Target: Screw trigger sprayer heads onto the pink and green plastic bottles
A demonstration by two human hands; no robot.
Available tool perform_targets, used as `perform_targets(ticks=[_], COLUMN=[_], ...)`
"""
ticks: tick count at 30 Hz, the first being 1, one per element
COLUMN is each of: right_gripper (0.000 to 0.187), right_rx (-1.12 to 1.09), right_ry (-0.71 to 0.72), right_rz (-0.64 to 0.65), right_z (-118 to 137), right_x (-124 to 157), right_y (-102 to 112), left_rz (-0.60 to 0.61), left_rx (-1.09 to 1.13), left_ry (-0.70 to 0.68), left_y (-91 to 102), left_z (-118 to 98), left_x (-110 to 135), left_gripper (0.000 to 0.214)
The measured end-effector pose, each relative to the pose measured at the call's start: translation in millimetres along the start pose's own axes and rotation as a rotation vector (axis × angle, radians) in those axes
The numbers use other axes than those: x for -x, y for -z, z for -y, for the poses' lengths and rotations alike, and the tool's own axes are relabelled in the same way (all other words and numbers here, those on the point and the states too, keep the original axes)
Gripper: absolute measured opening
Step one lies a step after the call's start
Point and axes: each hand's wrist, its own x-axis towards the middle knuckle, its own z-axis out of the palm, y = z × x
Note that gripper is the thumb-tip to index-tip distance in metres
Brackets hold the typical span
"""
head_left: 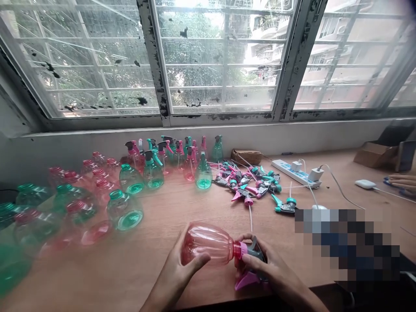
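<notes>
A clear pink spray bottle (208,242) lies on its side in the air above the near part of the table, its neck pointing right. My left hand (183,264) is closed around the bottle's base end, thumb along the near side. At the neck, my right hand (268,264) grips a black and pink trigger sprayer head (255,251). The sprayer's pink collar meets the bottle mouth; whether it is fully threaded I cannot tell. Its pink trigger (247,281) points down toward me. Beyond my right hand, a heap of loose trigger sprayers (245,180) lies on the table.
Open pink and green bottles (125,210) crowd the left side. Bottles fitted with sprayers (152,171) stand near the wall. At the back right are a power strip (295,172) with plugs and cables, a cardboard box (375,154) and a white charger (365,184). One green sprayer (287,205) lies apart.
</notes>
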Motion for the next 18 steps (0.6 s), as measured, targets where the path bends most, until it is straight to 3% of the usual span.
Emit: perform_targets(ticks=[3,9,18], right_gripper=[0.045,0.037,0.042], right_rx=[0.041,0.131,0.091], right_ry=[0.004,0.043,0.024], right_rz=[-0.072,-0.085,-0.128], right_z=[0,-3,-5], right_x=[0,-2,0], right_y=[1,2,0], left_rz=[0.062,0.034,0.016], left_rx=[-0.069,-0.139,-0.222], left_ry=[-0.034,-0.068,-0.256], left_y=[-0.4,-0.5,1.1], left_z=[-5,-4,19], left_x=[-1,6,5], left_gripper=[0.075,0.086,0.092])
